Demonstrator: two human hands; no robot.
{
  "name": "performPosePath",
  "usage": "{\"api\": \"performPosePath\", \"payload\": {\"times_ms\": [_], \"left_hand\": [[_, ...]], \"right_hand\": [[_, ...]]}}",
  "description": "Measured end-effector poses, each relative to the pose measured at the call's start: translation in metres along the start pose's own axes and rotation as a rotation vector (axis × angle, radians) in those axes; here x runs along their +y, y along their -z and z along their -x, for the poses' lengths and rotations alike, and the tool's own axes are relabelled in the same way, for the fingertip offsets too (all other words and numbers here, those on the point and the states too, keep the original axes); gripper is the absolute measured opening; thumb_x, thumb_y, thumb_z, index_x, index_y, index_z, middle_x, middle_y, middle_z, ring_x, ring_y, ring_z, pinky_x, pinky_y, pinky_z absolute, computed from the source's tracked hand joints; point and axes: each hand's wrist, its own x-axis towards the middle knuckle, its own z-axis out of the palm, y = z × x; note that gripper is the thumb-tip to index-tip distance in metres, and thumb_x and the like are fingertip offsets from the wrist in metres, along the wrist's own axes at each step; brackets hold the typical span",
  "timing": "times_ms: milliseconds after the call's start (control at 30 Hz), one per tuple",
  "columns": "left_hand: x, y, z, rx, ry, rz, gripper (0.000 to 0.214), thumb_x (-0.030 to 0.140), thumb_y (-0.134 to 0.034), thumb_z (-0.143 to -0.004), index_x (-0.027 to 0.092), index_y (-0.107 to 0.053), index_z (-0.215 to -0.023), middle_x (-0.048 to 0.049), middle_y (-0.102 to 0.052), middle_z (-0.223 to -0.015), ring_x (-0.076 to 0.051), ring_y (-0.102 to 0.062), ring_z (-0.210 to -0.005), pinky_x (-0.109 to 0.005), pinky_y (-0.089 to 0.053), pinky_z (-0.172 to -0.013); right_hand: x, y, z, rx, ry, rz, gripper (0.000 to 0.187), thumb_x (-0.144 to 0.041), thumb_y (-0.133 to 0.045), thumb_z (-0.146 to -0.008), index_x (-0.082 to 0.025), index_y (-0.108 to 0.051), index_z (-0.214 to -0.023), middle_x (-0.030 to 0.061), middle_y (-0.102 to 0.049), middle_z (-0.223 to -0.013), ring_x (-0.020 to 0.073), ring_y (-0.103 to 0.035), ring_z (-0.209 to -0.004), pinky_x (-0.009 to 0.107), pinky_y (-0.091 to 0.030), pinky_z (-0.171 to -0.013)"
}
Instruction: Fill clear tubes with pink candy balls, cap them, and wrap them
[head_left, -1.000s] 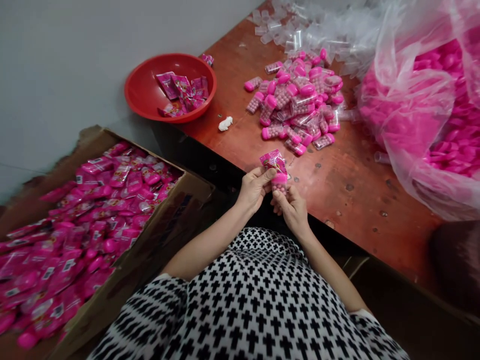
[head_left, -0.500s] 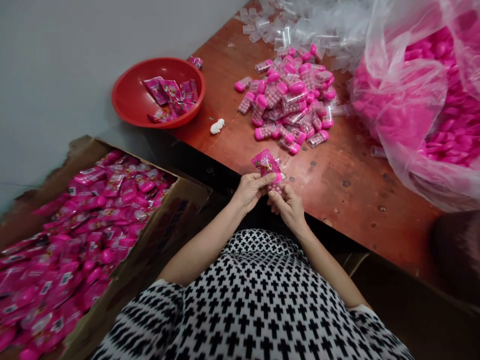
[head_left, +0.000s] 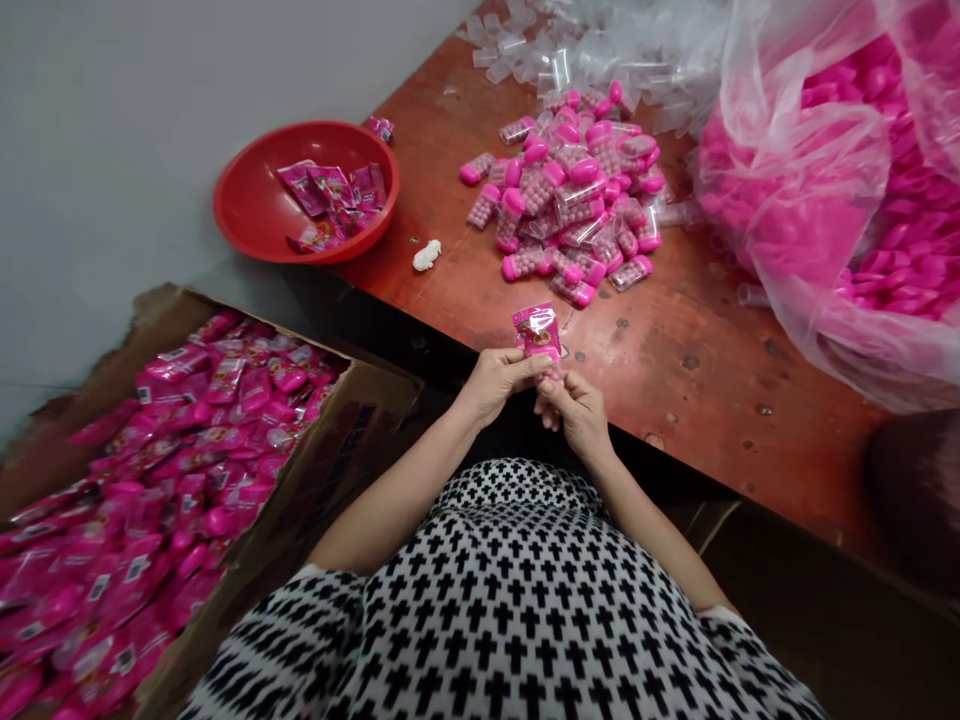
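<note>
Over the table's front edge, my left hand [head_left: 496,386] pinches a printed pink packet [head_left: 537,328] by its lower part, thumb on top. The packet stands roughly upright, and its shiny front faces me. My right hand [head_left: 579,412] is closed around a small clear container of pink candy balls [head_left: 552,374] just below the packet. Fingers of both hands hide most of this container. Whether its upper end lies inside the packet or behind it, I cannot tell. Beyond my hands lies a heap of similar candy-filled containers [head_left: 574,195] with pink caps.
On the left, a red bowl [head_left: 232,215] holds several printed packets. Below it, a cardboard box [head_left: 375,395] is full of pink packed pieces. A clear bag [head_left: 780,170] of pink caps sits at right; clear empty tubes [head_left: 510,55] lie behind. A small white lump [head_left: 427,256] rests on the table [head_left: 705,390].
The packet has turned from a leftward tilt to nearly upright above the container. The pink end seen by my left thumb no longer shows distinctly. Both hands keep their grip; the view has shifted slightly.
</note>
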Motion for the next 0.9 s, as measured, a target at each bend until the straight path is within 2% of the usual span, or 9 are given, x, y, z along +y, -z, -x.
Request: {"api": "performPosePath", "payload": {"times_ms": [133, 367, 433, 533, 633, 700, 800, 867, 900], "left_hand": [[-0.006, -0.005, 0.001, 0.034, -0.038, 0.145, 0.031, 0.037, -0.077, -0.063, 0.009, -0.066, -0.067, -0.0046, -0.065, -0.063, -0.011, -0.06, -0.056, -0.024, -0.049, -0.058], [-0.01, -0.014, 0.001, 0.176, -0.056, 0.12, 0.031, 0.031, -0.084, -0.051, 0.009, -0.066, -0.065, -0.0018, -0.064, -0.06, -0.01, -0.059, -0.054, -0.023, -0.049, -0.057], [-0.012, -0.015, 0.004, 0.201, -0.093, 0.078, 0.03, 0.032, -0.083, -0.053, 0.01, -0.066, -0.064, -0.0012, -0.063, -0.059, -0.009, -0.058, -0.053, -0.023, -0.048, -0.056], [-0.015, -0.017, 0.007, 0.189, -0.11, 0.029, 0.028, 0.034, -0.08, -0.058, 0.01, -0.066, -0.063, -0.0014, -0.063, -0.059, -0.009, -0.056, -0.051, -0.022, -0.046, -0.052], [-0.018, -0.017, 0.009, 0.129, -0.075, -0.015, 0.031, 0.039, -0.076, -0.062, 0.009, -0.066, -0.065, -0.0015, -0.061, -0.055, -0.009, -0.052, -0.042, -0.023, -0.042, -0.043], [-0.021, -0.015, 0.01, 0.097, -0.06, -0.052, 0.034, 0.043, -0.074, -0.065, 0.01, -0.066, -0.066, -0.0007, -0.059, -0.051, -0.009, -0.049, -0.038, -0.023, -0.039, -0.038], [-0.023, -0.01, 0.012, 0.107, -0.079, -0.112, 0.031, 0.041, -0.073, -0.066, 0.011, -0.066, -0.065, -0.0011, -0.061, -0.054, -0.009, -0.051, -0.041, -0.022, -0.041, -0.041], [-0.022, -0.007, 0.013, 0.093, -0.074, -0.156, 0.028, 0.039, -0.073, -0.067, 0.011, -0.068, -0.066, -0.0014, -0.063, -0.057, -0.01, -0.054, -0.045, -0.022, -0.044, -0.046], [-0.021, -0.006, 0.014, 0.07, -0.057, -0.181, 0.027, 0.038, -0.073, -0.067, 0.011, -0.069, -0.067, -0.0015, -0.063, -0.056, -0.011, -0.055, -0.046, -0.023, -0.046, -0.048]], "right_hand": [[0.0, 0.0, -0.001, 0.005, 0.001, 0.018, 0.03, -0.047, -0.064, -0.077, -0.018, -0.057, -0.081, -0.0049, -0.061, -0.055, 0.0054, -0.048, -0.036, 0.016, -0.034, -0.033], [0.003, 0.002, 0.004, 0.12, 0.134, 0.174, 0.025, -0.043, -0.065, -0.078, -0.019, -0.059, -0.086, -0.0052, -0.059, -0.06, 0.0053, -0.049, -0.044, 0.017, -0.039, -0.042], [0.003, 0.003, 0.004, 0.084, 0.073, 0.105, 0.026, -0.044, -0.064, -0.078, -0.019, -0.059, -0.083, -0.0049, -0.059, -0.058, 0.0054, -0.048, -0.041, 0.017, -0.036, -0.039], [0.005, 0.002, 0.003, -0.047, -0.098, -0.085, 0.031, -0.049, -0.062, -0.078, -0.019, -0.055, -0.075, -0.0048, -0.058, -0.052, 0.0051, -0.043, -0.033, 0.017, -0.026, -0.031], [0.01, 0.0, 0.003, -0.053, -0.117, -0.141, 0.034, -0.051, -0.062, -0.077, -0.019, -0.052, -0.071, -0.005, -0.058, -0.051, 0.0045, -0.041, -0.032, 0.016, -0.024, -0.03], [0.011, 0.001, 0.005, -0.032, -0.09, -0.079, 0.034, -0.052, -0.061, -0.077, -0.019, -0.052, -0.072, -0.0048, -0.059, -0.053, 0.0053, -0.044, -0.034, 0.016, -0.028, -0.032], [0.003, 0.012, 0.006, -0.094, -0.054, 0.174, 0.034, -0.053, -0.061, -0.077, -0.019, -0.059, -0.074, -0.0032, -0.06, -0.055, 0.0083, -0.05, -0.04, 0.019, -0.037, -0.038], [-0.012, 0.023, 0.002, -0.03, 0.039, 0.38, 0.033, -0.052, -0.064, -0.075, -0.019, -0.064, -0.078, 0.0, -0.065, -0.064, 0.012, -0.057, -0.053, 0.023, -0.045, -0.05], [-0.021, 0.029, -0.001, 0.05, 0.109, 0.449, 0.033, -0.052, -0.064, -0.075, -0.02, -0.066, -0.082, 0.0019, -0.068, -0.073, 0.0141, -0.06, -0.062, 0.025, -0.048, -0.057]]}}
